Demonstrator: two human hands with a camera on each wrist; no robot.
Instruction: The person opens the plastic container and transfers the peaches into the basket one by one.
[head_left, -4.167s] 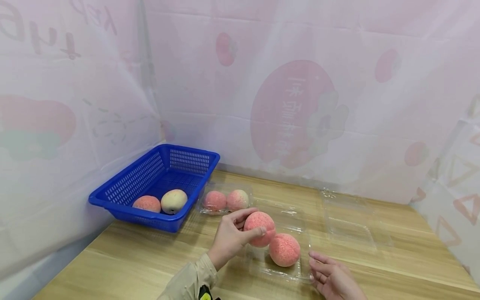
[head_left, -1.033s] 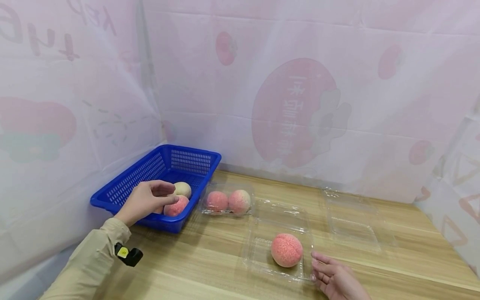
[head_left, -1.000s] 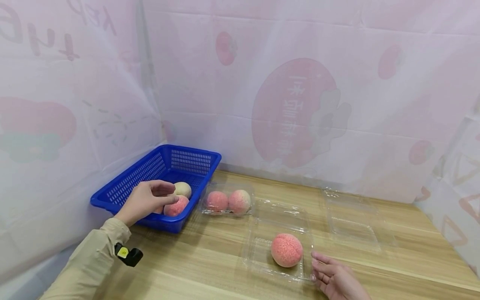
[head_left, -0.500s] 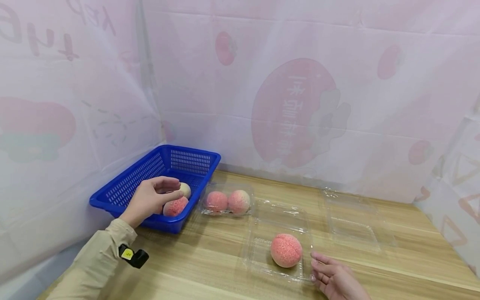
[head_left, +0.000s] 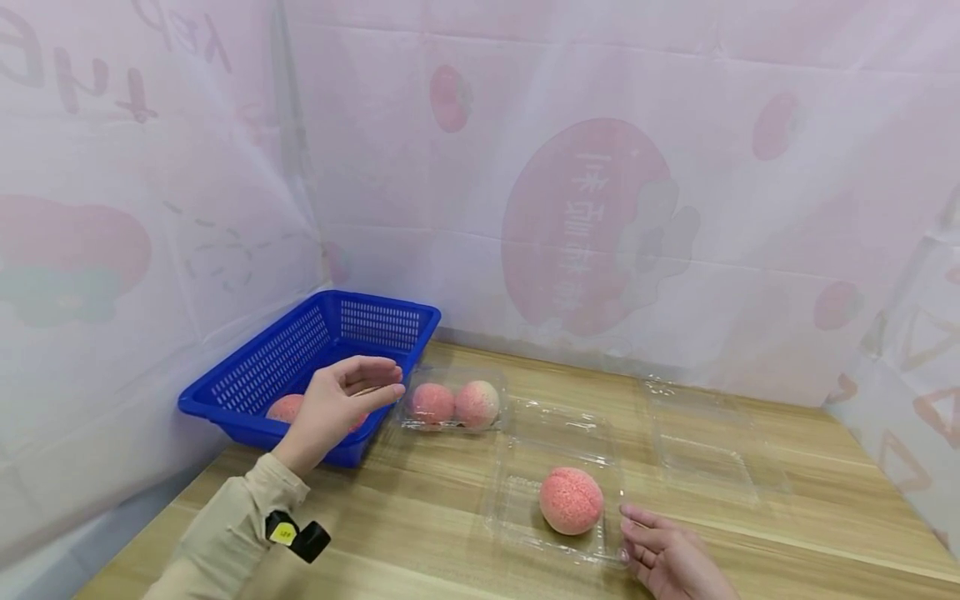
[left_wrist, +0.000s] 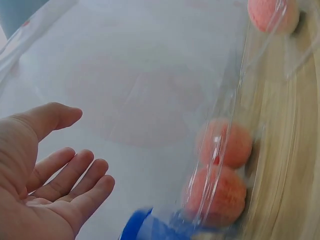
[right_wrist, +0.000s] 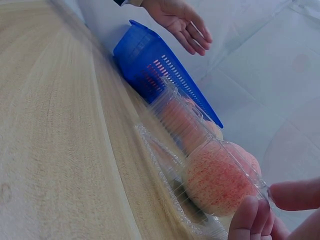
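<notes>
Hovering empty over the blue basket (head_left: 375, 329) in the head view, the left hand (head_left: 341, 410) pauses; unpacking seems partway: one peach (head_left: 572, 501) in the open clamshell (head_left: 519, 505), two in the basket-side clamshell (head_left: 454, 426). Left wrist view: fingers (left_wrist: 52, 119) relaxed. Right wrist view: right hand (right_wrist: 272, 212) pinches the open clamshell.

Curtain lettering (head_left: 587, 212), yellow wrist label (head_left: 284, 533): illegible
</notes>
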